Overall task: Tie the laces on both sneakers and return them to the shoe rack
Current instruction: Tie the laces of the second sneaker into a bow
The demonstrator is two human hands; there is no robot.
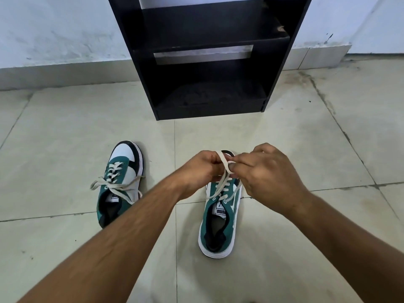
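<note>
Two green, white and black sneakers stand on the tiled floor, toes pointing at the rack. The left sneaker point(119, 182) has its cream laces lying in a loose bow across the tongue. Over the right sneaker point(218, 221) both hands work its cream lace point(225, 169). My left hand point(200, 169) pinches one strand, and my right hand point(266, 171) holds a loop of the same lace close beside it. The hands hide the right sneaker's toe and most of its lacing. The black shoe rack point(209, 62) stands beyond the shoes, its shelves bare.
The rack backs onto a pale wall with a low skirting. Beige floor tiles with dark grout lines spread on all sides of the shoes. My forearms reach in from the bottom edge.
</note>
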